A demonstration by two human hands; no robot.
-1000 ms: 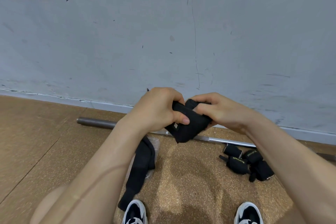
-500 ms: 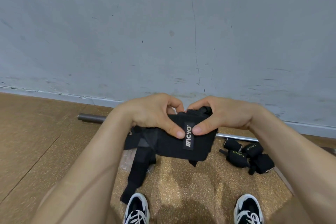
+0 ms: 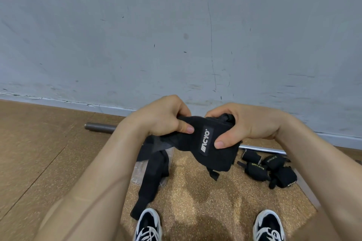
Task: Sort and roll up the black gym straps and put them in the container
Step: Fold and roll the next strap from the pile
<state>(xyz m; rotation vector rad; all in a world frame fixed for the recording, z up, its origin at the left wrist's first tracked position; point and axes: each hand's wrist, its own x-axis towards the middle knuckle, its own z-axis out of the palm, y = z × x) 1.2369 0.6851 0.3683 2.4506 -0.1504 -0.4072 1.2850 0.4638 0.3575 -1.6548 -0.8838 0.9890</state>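
Observation:
A black gym strap (image 3: pixel 213 154) with a grey logo label is held in the air in front of me. My left hand (image 3: pixel 162 117) grips its left end, thumb on top. My right hand (image 3: pixel 246 121) pinches the right side, thumb pressing beside the label. The strap's long tail (image 3: pixel 150 180) hangs down from my left hand to the floor near my left shoe. Several rolled black straps (image 3: pixel 268 168) with yellow lettering lie on the floor at the right. No container is in view.
A metal barbell bar (image 3: pixel 100 127) lies along the foot of the grey wall (image 3: pixel 176 35). A clear plastic bag (image 3: pixel 139 172) lies on the cork floor under the hanging tail. My two black and white shoes (image 3: pixel 148 225) stand at the bottom edge.
The bunched strap has been spread flat between my hands, showing its label. Both hands have since shifted slightly, the strap now tilting down to the right.

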